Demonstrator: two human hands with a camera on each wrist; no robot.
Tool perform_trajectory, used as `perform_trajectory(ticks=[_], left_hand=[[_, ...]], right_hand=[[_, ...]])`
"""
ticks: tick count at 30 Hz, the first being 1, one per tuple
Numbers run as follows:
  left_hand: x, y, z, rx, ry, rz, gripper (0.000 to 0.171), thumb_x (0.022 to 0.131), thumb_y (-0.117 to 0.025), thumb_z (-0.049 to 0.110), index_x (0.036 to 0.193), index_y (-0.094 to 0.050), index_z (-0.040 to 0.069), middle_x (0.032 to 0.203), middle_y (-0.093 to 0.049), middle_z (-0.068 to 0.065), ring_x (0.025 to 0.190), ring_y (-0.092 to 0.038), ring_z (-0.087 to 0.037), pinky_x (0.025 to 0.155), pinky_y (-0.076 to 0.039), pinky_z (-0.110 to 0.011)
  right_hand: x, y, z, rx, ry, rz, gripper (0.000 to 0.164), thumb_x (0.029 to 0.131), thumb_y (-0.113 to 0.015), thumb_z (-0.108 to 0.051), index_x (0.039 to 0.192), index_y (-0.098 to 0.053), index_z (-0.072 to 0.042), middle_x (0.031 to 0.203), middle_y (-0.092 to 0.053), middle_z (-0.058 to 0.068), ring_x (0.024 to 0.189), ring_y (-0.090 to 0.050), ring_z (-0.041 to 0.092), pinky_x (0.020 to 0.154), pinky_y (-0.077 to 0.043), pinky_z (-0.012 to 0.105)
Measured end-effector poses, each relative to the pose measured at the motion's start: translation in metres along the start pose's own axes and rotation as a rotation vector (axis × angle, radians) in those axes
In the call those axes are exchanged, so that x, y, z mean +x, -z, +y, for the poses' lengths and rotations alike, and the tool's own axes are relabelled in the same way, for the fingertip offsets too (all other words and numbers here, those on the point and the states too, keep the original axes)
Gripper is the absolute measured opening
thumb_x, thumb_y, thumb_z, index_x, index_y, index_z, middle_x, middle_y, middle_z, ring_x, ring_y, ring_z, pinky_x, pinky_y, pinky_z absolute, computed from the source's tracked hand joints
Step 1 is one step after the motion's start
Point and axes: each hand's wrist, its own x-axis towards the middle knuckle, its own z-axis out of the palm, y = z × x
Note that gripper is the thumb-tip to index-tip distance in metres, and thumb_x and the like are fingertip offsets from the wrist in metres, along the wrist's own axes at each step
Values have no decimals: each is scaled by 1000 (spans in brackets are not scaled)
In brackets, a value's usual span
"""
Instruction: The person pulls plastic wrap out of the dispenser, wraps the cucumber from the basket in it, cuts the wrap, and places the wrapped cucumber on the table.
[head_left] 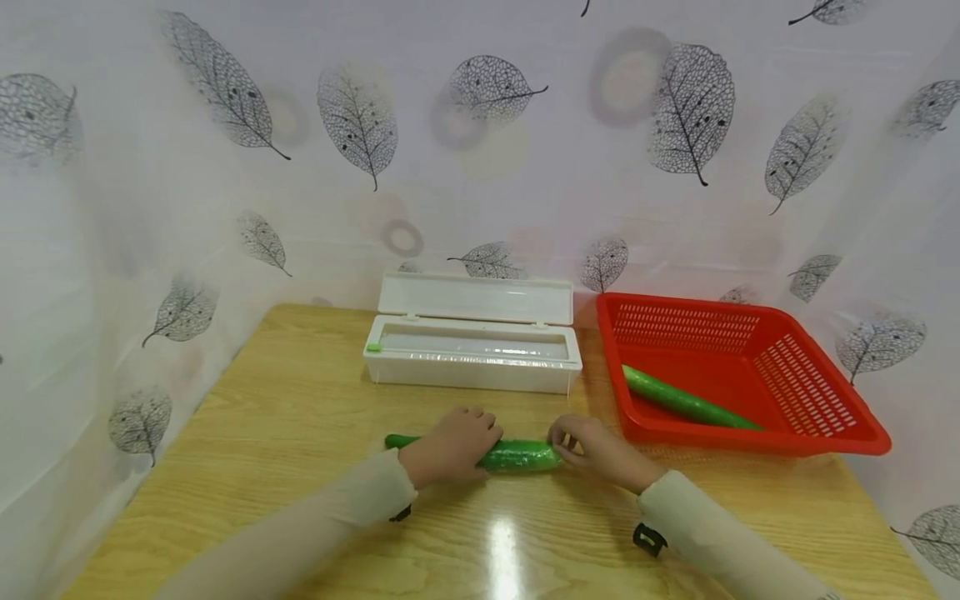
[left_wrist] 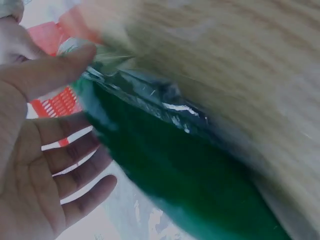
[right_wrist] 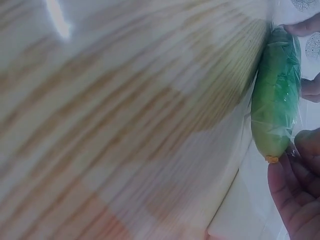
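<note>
A green cucumber (head_left: 521,456) lies crosswise on the table, wrapped at least partly in clear, shiny plastic wrap (left_wrist: 175,107). My left hand (head_left: 456,443) holds it around the middle, thumb on one side and fingers along the other in the left wrist view. The thin stem end pokes out left of that hand. At the paler right end, my right hand (head_left: 596,448) has its thumb and fingers curled together, pinching the wrap beside the tip. In the right wrist view, the cucumber's blunt tip (right_wrist: 271,159) shows right by these fingers.
Behind the hands stands a white plastic wrap dispenser (head_left: 472,375), its lid (head_left: 476,298) raised and a roll inside. To the right sits a red slotted basket (head_left: 750,442) with another cucumber (head_left: 686,403) in it. A leaf-patterned sheet (head_left: 487,200) backs the wooden table (head_left: 300,400).
</note>
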Motion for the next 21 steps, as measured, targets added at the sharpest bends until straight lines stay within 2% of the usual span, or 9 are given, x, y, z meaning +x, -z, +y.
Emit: perform_trajectory(ticks=[5, 8, 12, 18, 21], left_hand=[[3, 2, -7, -96, -31, 14, 35, 79, -73, 38, 105, -64, 16, 93, -62, 5, 83, -56, -9, 75, -49, -24], [4, 1, -12, -179, -54, 13, 33, 78, -74, 35, 105, -67, 15, 92, -62, 5, 80, -55, -6, 70, -48, -19], [7, -1, -16, -261, -62, -11, 35, 79, -73, 32, 108, -68, 15, 97, -65, 3, 83, -58, -6, 72, -50, -18], [9, -1, -18, -245, -79, -40, 33, 81, -70, 31, 111, -67, 16, 104, -66, -1, 90, -61, -10, 77, -53, -20], [9, -1, -18, -246, -84, -41, 33, 82, -69, 31, 112, -66, 17, 104, -65, -1, 90, -61, -10, 76, -52, -20]], right_hand=[[0, 0, -1, 12, -15, 2, 10, 85, -63, 1, 87, -59, -8, 91, -66, 3, 81, -61, 10, 67, -53, 21], [0, 0, -1, 3, -40, -2, 9, 86, -63, -1, 87, -58, -9, 91, -66, 2, 82, -61, 10, 68, -53, 21], [1, 0, -1, -7, -62, -15, 7, 88, -61, -2, 86, -59, -9, 90, -65, 1, 82, -61, 11, 68, -53, 22], [5, 0, 2, 21, -119, -43, 2, 87, -63, -7, 86, -61, -7, 88, -64, -1, 83, -59, 8, 70, -52, 22], [7, -1, 6, 45, -145, -42, 5, 87, -64, -11, 85, -64, -6, 86, -65, -2, 81, -58, 6, 69, -51, 20]])
